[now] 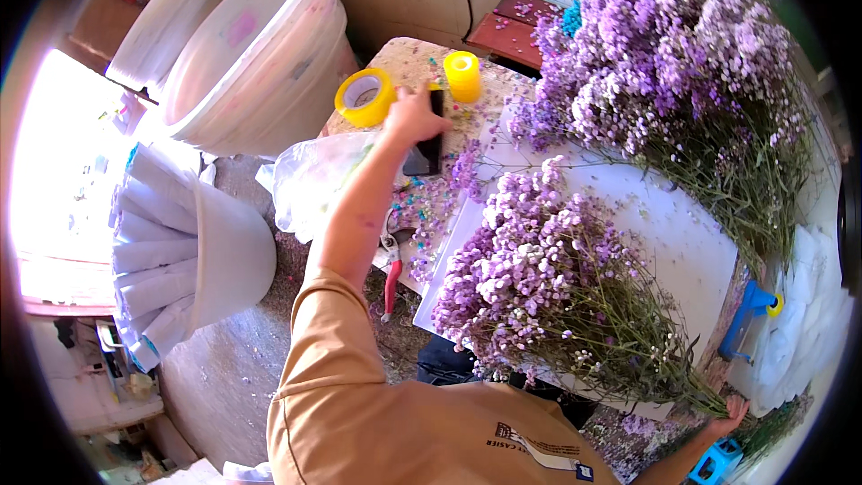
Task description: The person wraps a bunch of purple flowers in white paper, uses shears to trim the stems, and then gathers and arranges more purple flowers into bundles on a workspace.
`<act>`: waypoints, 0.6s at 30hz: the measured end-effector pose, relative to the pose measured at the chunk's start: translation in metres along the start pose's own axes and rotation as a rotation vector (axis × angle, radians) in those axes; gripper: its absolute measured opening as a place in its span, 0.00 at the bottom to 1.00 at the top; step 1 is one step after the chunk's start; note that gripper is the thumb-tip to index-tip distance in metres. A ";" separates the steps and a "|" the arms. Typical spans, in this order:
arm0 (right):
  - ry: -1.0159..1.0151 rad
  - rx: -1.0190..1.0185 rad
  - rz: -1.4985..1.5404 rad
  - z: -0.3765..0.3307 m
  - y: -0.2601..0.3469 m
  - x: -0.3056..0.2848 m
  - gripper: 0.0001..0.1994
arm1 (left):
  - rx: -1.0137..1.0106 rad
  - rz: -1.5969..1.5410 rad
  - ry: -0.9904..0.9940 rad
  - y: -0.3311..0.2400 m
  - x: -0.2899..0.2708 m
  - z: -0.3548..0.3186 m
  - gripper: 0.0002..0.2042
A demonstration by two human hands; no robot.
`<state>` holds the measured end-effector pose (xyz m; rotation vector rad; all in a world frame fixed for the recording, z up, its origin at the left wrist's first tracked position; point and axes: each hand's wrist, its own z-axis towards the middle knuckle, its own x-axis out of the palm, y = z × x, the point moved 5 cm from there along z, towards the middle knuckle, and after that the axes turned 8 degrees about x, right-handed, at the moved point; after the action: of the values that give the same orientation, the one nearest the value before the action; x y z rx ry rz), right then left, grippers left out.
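Note:
My right hand (732, 418) is closed around the stems of a bunch of small purple and white dried flowers (539, 260). The bunch lies across a white board (664, 216), blossoms toward the left. Stretched over the far part of the table, my left hand (417, 117) has its fingers apart. It is above a black phone-like slab (422, 154), which it partly hides. Close to its left is a wide yellow tape roll (364, 99); beyond it stands a stack of narrow yellow tape rolls (462, 77). A small yellow piece shows by the fingertips.
A larger heap of purple flowers (664, 63) covers the far right. Red-handled pruning shears (392, 274) and a clear plastic bag (310, 180) are beside my left arm. A blue tape dispenser (750, 319) is at right. White tubs (260, 54) and a bucket of wrapped rolls (229, 242) stand left.

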<state>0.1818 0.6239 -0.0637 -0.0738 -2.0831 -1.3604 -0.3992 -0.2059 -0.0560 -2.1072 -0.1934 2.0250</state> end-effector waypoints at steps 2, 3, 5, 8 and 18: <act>0.349 0.065 -0.061 0.006 0.006 -0.005 0.19 | 0.026 -0.223 -0.106 0.026 -0.026 0.005 0.42; 0.519 0.092 -0.090 0.013 0.010 -0.021 0.18 | 0.068 -0.389 -0.158 0.031 -0.059 0.008 0.37; 0.385 -0.010 -0.189 0.028 0.024 -0.063 0.17 | 0.033 -0.822 -0.219 0.049 -0.101 0.016 0.29; -0.399 -0.211 -0.457 0.037 0.019 -0.093 0.24 | 0.099 -0.732 -0.366 0.022 -0.171 0.003 0.30; 0.717 0.237 -0.016 0.036 0.002 -0.043 0.17 | 0.125 -0.101 -0.287 0.016 -0.035 0.025 0.39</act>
<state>0.1994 0.6679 -0.0942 0.4646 -1.6041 -0.9410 -0.4267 -0.2280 -0.0270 -1.6935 -0.2069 2.2086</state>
